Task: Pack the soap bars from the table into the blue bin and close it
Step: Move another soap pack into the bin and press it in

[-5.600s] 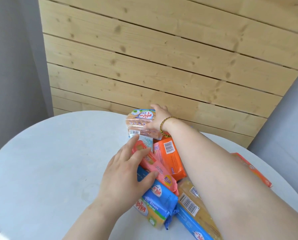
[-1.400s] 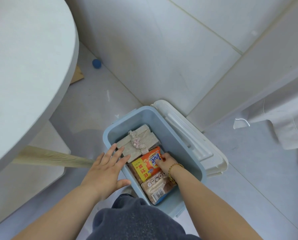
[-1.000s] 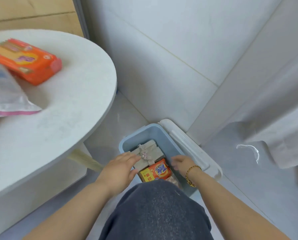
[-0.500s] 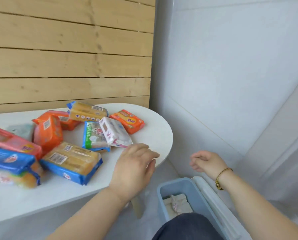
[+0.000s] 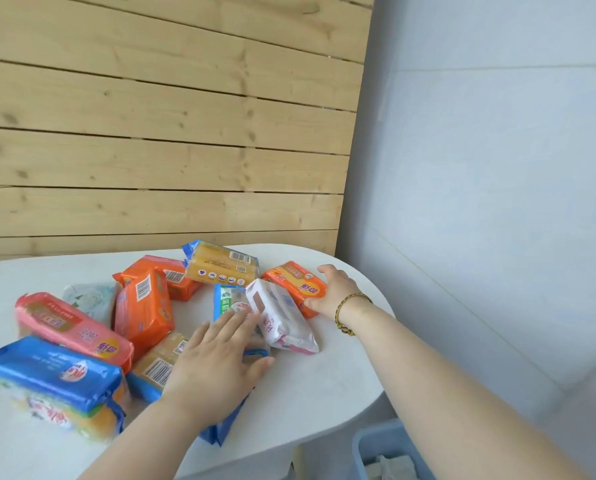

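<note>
Head view: ten soap bars (image 5: 140, 308), two hands (image 5: 217, 365).

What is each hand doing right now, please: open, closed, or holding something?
Left hand: open, fingers spread flat over the soap packs, gripping nothing.
Right hand: closing around the orange soap bar on the table.

Wooden slat wall (image 5: 158, 140) behind (horizontal planks); pale grey wall (image 5: 497, 168) at right.
</note>
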`<state>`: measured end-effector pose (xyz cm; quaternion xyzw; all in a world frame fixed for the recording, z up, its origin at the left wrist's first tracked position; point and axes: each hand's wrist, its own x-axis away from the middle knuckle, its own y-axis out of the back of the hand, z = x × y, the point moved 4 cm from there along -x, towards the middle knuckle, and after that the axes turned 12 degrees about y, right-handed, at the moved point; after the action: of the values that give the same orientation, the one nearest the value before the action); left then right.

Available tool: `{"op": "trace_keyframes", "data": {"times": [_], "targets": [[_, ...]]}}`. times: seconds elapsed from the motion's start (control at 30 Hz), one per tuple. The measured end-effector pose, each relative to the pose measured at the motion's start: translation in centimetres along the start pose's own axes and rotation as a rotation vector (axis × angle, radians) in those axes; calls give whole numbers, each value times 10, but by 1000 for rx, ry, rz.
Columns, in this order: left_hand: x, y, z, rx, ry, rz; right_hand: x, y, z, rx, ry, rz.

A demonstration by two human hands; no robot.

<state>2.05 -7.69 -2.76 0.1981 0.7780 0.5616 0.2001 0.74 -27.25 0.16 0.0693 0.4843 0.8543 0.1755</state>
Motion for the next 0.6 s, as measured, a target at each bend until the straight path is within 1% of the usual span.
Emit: {"op": "trace_keyframes", "data": {"times": [0.17, 0.3, 0.6], "targets": [[-3, -3, 4, -33, 10, 48, -26, -16, 5, 130, 0, 99], [-3, -3, 5, -19, 6, 54, -37, -23, 4, 212, -4, 164], [-4, -4, 6, -2, 13, 53, -49, -24, 0, 305, -101, 171]]}}
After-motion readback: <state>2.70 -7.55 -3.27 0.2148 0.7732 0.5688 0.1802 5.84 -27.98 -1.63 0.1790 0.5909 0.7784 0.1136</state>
